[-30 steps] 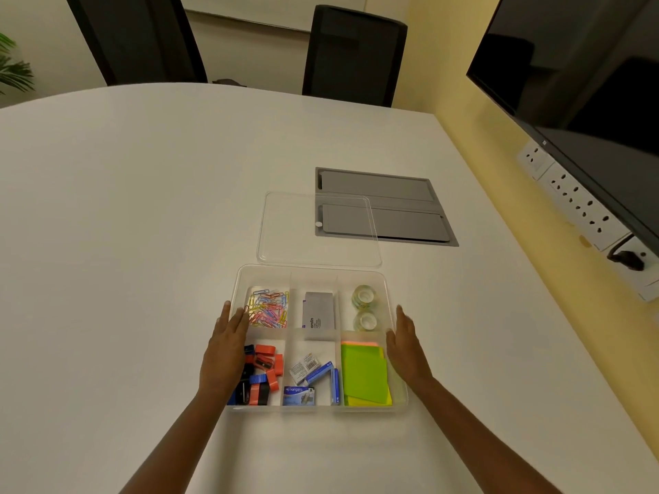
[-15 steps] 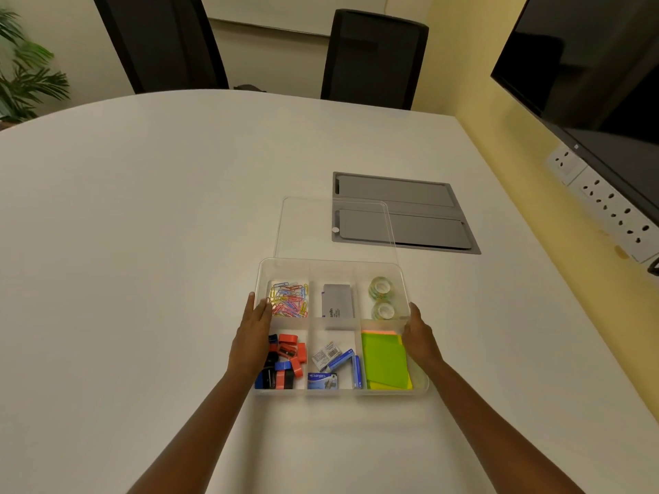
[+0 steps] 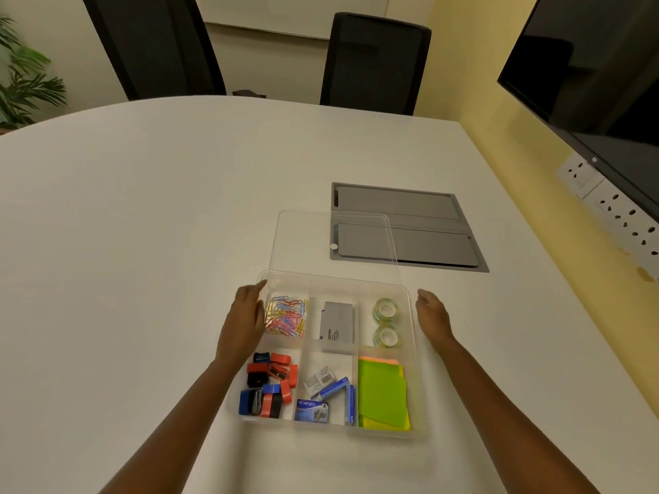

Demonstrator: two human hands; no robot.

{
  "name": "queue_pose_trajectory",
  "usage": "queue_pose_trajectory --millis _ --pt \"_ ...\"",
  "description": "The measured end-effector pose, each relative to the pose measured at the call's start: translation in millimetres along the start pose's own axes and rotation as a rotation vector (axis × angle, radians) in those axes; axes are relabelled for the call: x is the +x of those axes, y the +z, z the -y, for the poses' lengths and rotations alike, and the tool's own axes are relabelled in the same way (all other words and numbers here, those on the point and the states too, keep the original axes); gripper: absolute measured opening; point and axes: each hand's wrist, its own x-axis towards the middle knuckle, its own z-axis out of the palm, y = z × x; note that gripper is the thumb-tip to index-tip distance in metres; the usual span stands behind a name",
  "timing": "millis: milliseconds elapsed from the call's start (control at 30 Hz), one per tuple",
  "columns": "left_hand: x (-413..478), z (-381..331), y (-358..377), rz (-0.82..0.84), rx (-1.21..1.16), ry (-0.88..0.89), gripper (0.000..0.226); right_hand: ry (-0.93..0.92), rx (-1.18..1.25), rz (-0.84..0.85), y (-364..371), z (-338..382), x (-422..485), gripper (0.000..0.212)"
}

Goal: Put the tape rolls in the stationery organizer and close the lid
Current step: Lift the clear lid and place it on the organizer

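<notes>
A clear plastic stationery organizer (image 3: 418, 369) sits on the white table in front of me, uncovered. Two clear tape rolls (image 3: 385, 309) (image 3: 387, 336) lie in its far right compartment. The clear lid (image 3: 303, 240) lies flat on the table just behind the organizer. My left hand (image 3: 242, 320) rests against the organizer's left wall, fingers extended near the far left corner. My right hand (image 3: 433, 317) hovers just off the right wall, fingers apart, holding nothing.
Other compartments hold coloured paper clips (image 3: 287, 316), a grey box (image 3: 337, 326), sharpeners (image 3: 269, 385), staple boxes (image 3: 326, 393) and green sticky notes (image 3: 383, 393). A grey cable hatch (image 3: 420, 222) is set in the table behind the lid. Two chairs stand at the far edge; a wall screen hangs at right.
Both hands have slid forward along the organizer's sides toward its far corners. The right hand has come off the wall. The organizer and lid stay where they were.
</notes>
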Motion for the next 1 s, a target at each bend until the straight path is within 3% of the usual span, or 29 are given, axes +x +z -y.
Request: queue_pose_trajectory --millis 167,267,400,500,600,700,800,1000 --pt "59.4 -4.1 7.5 0.012 -0.043 -0.16 0.036 0.053 -0.101 0.076 7.5 17.5 50.9 0.041" --pt "92.9 -1.8 11.2 0.072 -0.042 -0.293 0.038 0.102 -0.113 0.107 14.5 20.3 76.3 0.025" --pt "124.4 3.3 16.7 0.258 -0.032 -0.43 0.051 0.133 -0.136 0.085 23.6 22.9 99.2 0.04" --pt "137.2 5.1 22.7 0.263 -0.11 -0.48 0.05 0.148 -0.127 0.072 28.9 21.2 111.9 0.036" --pt "141.1 4.6 27.4 0.252 -0.148 -0.519 0.031 0.191 0.07 0.042 31.5 17.4 116.6 0.022" --pt "140.8 4.6 28.3 0.26 -0.138 -0.519 0.039 0.174 0.209 -0.008 25.5 25.1 116.0 0.034" --pt "144.6 0.7 21.9 0.159 -0.163 -0.505 0.038 0.115 0.338 -0.02 13.5 49.9 113.5 0.034" --pt "142.1 -11.4 -10.1 -0.004 -0.467 -0.364 0.033 0.06 0.641 -0.05 -24.5 101.0 85.1 0.028"
